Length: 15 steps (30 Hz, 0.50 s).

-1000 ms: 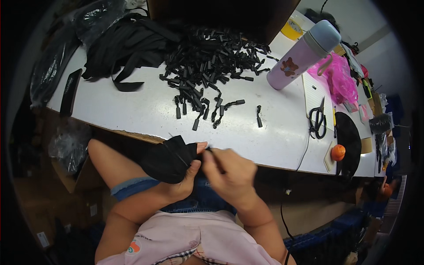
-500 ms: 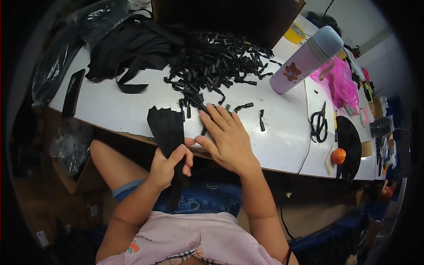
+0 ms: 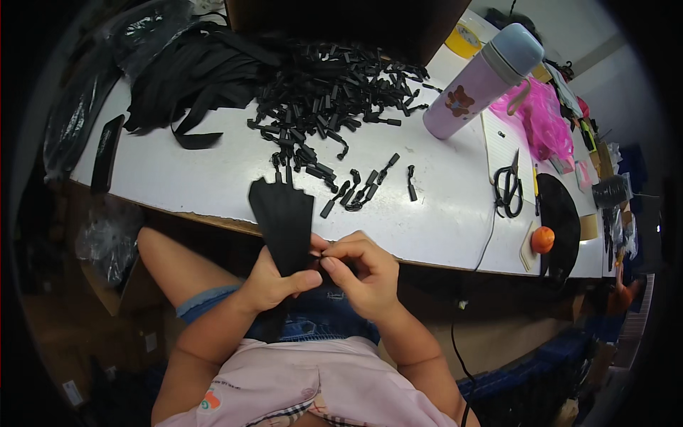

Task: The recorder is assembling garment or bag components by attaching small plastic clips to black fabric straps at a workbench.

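My left hand (image 3: pixel 279 283) is closed around a fanned bundle of black zipper tapes (image 3: pixel 283 220) at the table's front edge. Its far ends are cut unevenly and its tail hangs down over my lap. Close beside it on the right, my right hand (image 3: pixel 364 274) pinches with thumb and forefinger at my left fingertips. Only a tiny dark bit shows in that pinch; the rest is hidden by the fingers. Several black zipper sliders with long pull tabs (image 3: pixel 370 188) lie loose just beyond my hands. A large heap of zipper sliders (image 3: pixel 320 99) spreads behind them.
More black tape (image 3: pixel 192 71) is piled at the back left, by a black phone-like slab (image 3: pixel 107 153). A lilac bottle (image 3: pixel 473 92) stands right of the heap. Black scissors (image 3: pixel 509 188), an orange fruit (image 3: pixel 543 240) and a pink bag (image 3: pixel 544 128) lie farther right.
My right hand has drawn back from the loose sliders on the table to my left hand, its flat fingers now pinched. The tape bundle has shifted slightly right.
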Each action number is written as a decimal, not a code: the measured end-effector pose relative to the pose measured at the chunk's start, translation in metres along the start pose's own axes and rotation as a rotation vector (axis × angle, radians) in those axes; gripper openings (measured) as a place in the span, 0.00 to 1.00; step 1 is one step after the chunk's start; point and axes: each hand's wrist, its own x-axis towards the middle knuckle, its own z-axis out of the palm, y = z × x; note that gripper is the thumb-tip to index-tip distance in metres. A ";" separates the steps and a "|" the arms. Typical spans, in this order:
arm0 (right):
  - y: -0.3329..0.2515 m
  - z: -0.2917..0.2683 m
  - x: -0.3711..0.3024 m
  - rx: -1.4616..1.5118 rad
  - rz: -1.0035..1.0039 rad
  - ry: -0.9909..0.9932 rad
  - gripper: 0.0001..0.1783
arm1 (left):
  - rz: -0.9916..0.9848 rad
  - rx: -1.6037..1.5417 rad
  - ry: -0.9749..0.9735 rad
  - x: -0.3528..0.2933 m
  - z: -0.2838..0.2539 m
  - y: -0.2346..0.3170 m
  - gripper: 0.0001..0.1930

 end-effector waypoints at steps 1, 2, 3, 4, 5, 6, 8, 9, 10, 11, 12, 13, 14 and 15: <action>-0.001 0.000 -0.003 0.429 0.302 -0.022 0.04 | 0.046 -0.015 0.049 0.000 0.001 0.000 0.11; 0.001 -0.004 -0.006 0.510 0.373 -0.078 0.04 | 0.105 -0.008 0.008 0.000 -0.001 -0.002 0.11; 0.001 -0.003 -0.007 0.509 0.373 -0.073 0.04 | 0.102 -0.009 0.004 0.000 -0.001 -0.005 0.11; 0.001 -0.002 -0.007 0.502 0.398 -0.067 0.04 | 0.131 -0.012 0.034 -0.001 0.000 -0.009 0.10; 0.000 -0.001 -0.006 0.494 0.423 -0.061 0.04 | 0.160 -0.016 0.065 -0.001 0.001 -0.011 0.09; 0.002 0.001 -0.007 0.493 0.422 -0.060 0.04 | 0.161 -0.016 0.064 -0.002 0.002 -0.011 0.09; 0.006 0.003 -0.011 0.167 0.238 -0.030 0.04 | 0.287 0.118 0.157 -0.001 0.004 -0.011 0.06; 0.005 0.003 -0.009 0.166 0.238 -0.029 0.04 | 0.287 0.117 0.155 -0.001 0.006 -0.009 0.06; 0.004 0.003 -0.007 0.069 0.149 -0.021 0.04 | 0.272 0.163 0.165 -0.003 0.009 -0.005 0.06; 0.003 0.004 -0.006 -0.026 0.060 -0.013 0.04 | 0.257 0.208 0.176 -0.004 0.011 -0.003 0.06; 0.005 0.004 -0.006 -0.025 0.061 -0.014 0.04 | 0.256 0.208 0.178 -0.004 0.009 -0.006 0.06; 0.006 0.004 -0.008 0.065 0.113 -0.030 0.04 | 0.308 0.306 0.135 -0.006 0.006 -0.010 0.05; 0.008 0.004 -0.009 0.155 0.165 -0.045 0.04 | 0.360 0.403 0.091 -0.006 0.004 -0.012 0.05; 0.011 0.003 -0.009 0.154 0.165 -0.046 0.04 | 0.361 0.402 0.092 -0.007 0.002 -0.011 0.05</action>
